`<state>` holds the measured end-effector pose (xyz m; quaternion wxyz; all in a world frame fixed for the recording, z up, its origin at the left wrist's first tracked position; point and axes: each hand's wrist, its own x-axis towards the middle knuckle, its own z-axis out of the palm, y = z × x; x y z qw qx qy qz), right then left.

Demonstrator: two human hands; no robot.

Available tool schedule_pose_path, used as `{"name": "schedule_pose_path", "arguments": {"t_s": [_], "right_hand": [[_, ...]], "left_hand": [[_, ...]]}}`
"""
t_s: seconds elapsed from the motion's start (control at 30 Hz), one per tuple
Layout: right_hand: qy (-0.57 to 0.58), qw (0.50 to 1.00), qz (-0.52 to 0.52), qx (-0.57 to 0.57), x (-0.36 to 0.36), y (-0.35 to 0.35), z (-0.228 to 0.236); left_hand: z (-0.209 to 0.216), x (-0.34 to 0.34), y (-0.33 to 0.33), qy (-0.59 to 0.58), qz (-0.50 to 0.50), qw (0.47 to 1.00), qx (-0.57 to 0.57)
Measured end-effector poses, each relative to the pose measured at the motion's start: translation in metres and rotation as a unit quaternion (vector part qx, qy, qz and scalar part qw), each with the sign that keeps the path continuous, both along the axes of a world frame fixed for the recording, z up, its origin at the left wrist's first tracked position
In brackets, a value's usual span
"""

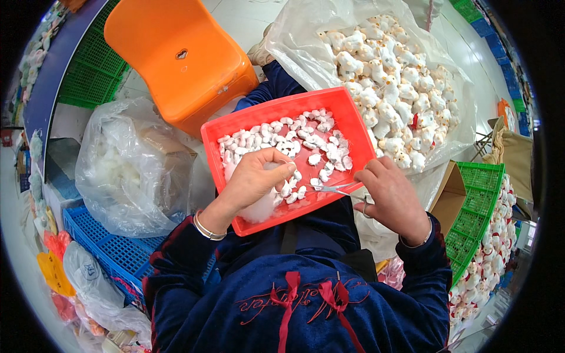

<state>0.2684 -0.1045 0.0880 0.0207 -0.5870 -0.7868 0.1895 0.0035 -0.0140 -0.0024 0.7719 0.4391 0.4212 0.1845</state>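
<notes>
Pinching a small white piece (291, 165) between thumb and forefinger, the left hand (254, 177) hangs right over the red plastic tray (276, 221), and we can't make out the piece's shape under those fingertips. The right hand (395, 191) is curled at the tray's right edge around a scissor-handled metal tool (333, 189), tips pointing into the tray; we can't tell scissors from forceps. That inward angle probably lets the tool reach the left hand easily.

Loads of little white stuffed pieces (259, 138) lie inside the tray, and its walls likely stop them rolling off. A tuft of white fluff (258, 209) sits in its near-left corner, handy for the left hand, we'd guess.

The tray rests over the lap (329, 226), presumably so both hands can work close in. Past its far-right side there's a clear bag of small white plush animals (385, 88); left of it, a clear bag of fibre stuffing (118, 170); beyond its far-left corner, an orange plastic chair (176, 59).
</notes>
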Motion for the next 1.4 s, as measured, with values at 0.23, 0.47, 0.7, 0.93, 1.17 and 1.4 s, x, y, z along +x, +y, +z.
{"name": "schedule_pose_path", "arguments": {"t_s": [0.23,0.47,0.7,0.93,1.17,1.4], "right_hand": [[0.163,0.961,-0.03,-0.221,0.008,-0.009,-0.005],[0.216,0.96,-0.049,-0.169,-0.003,-0.01,-0.014],[0.185,0.968,-0.039,-0.164,-0.006,-0.01,-0.018],[0.179,0.968,-0.045,-0.167,-0.007,-0.01,-0.016],[0.168,0.968,-0.046,-0.179,-0.007,-0.009,-0.018],[0.278,0.946,-0.063,-0.157,-0.01,-0.012,-0.038]], "left_hand": [[0.009,-0.002,-0.008,-0.057,0.063,0.996,-0.023],[0.007,0.001,-0.014,-0.113,0.084,0.989,-0.038],[0.002,0.001,-0.016,-0.103,0.085,0.991,-0.007],[0.005,0.001,-0.015,-0.09,0.087,0.992,-0.002],[0.006,-0.001,-0.016,-0.041,0.067,0.996,0.04],[0.004,0.004,-0.019,-0.09,0.1,0.991,0.012]]}}
